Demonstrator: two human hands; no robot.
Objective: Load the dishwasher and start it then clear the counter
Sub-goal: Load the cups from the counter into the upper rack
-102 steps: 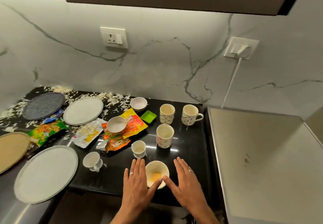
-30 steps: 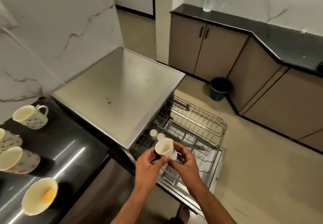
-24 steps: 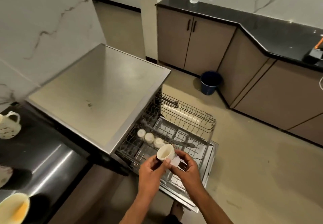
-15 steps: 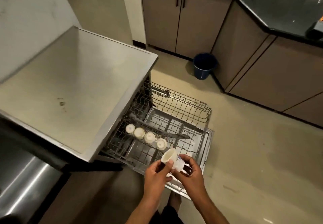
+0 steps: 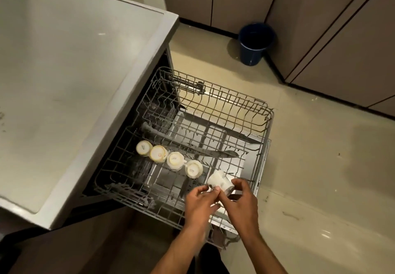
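My right hand (image 5: 239, 201) and my left hand (image 5: 201, 201) are both at the lower centre of the frame, over the near right corner of the pulled-out dishwasher rack (image 5: 265, 111). Between them I hold a small white cup (image 5: 220, 181), tipped on its side with its base pointing up and to the left; my right thumb and fingers are curled round its rim end, and my left thumb presses on its near side while the left fingers are loosely curled beside it. The cup is above the rack wires; I cannot tell whether it touches them. Four more white cups (image 5: 168, 159) sit upside down in the rack, in a touching diagonal row running from the left centre of the frame down toward the cup in my hands. The rest of the rack holds bare wire tines, with the open dishwasher door (image 5: 241, 149) visible beneath. The steel surface (image 5: 70, 77) of the dishwasher top fills the upper left of the frame. A blue bucket (image 5: 255, 43) stands on the beige floor (image 5: 320, 166) at upper right, just beside the brown cabinet doors (image 5: 342, 38).
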